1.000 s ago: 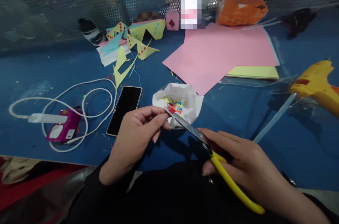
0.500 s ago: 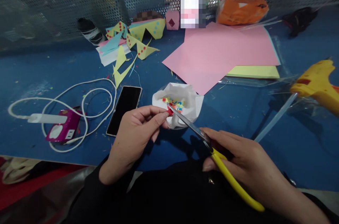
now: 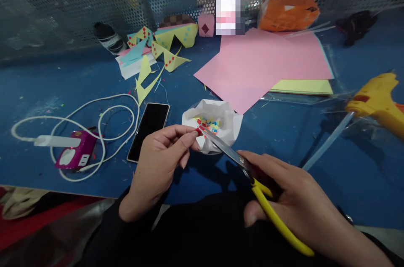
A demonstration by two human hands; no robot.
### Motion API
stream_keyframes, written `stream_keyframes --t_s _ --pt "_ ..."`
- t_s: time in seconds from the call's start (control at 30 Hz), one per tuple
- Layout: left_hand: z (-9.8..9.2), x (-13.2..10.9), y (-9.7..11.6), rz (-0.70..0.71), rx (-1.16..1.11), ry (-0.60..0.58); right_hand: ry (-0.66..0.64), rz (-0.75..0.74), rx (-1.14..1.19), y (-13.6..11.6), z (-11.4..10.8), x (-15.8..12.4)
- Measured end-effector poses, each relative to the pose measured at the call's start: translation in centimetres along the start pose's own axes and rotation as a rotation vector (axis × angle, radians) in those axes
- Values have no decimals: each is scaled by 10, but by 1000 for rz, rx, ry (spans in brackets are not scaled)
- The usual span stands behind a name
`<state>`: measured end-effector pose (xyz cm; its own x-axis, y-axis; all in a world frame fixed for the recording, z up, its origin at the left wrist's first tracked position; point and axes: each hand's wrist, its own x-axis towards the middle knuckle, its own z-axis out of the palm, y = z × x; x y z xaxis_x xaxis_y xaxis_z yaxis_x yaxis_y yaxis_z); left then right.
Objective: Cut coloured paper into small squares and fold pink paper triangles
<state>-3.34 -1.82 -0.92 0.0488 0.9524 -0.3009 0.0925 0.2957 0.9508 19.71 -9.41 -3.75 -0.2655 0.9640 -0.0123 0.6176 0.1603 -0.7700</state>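
Observation:
Between the thumb and forefinger of my left hand (image 3: 168,149) is pinched a small red piece of paper (image 3: 198,131). My right hand (image 3: 284,191) is wrapped round a pair of yellow-handled scissors (image 3: 232,153), whose blade tips meet the red piece. Under the tips stands a bowl lined with white paper (image 3: 232,121), holding small red, yellow and blue paper bits (image 3: 211,124). My fingers hide the bowl's near left edge.
A phone (image 3: 150,126) and a purple plug adapter (image 3: 75,149) with a looped white cable lie left. Cut yellow paper shapes (image 3: 173,61) are behind. Pink paper sheets (image 3: 246,69) lie at the back; a yellow glue gun (image 3: 375,96) is on the right.
The red piece shows less beyond my left fingertips, which have shifted slightly left. My right thumb has moved a little lower and away from the scissor handle.

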Motion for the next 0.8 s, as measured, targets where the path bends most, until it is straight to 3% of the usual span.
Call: stream_keyframes --t_s 0.8 --pt "3 -2 7 -60 118 -12 -58 -28 98 -5 -2 5"
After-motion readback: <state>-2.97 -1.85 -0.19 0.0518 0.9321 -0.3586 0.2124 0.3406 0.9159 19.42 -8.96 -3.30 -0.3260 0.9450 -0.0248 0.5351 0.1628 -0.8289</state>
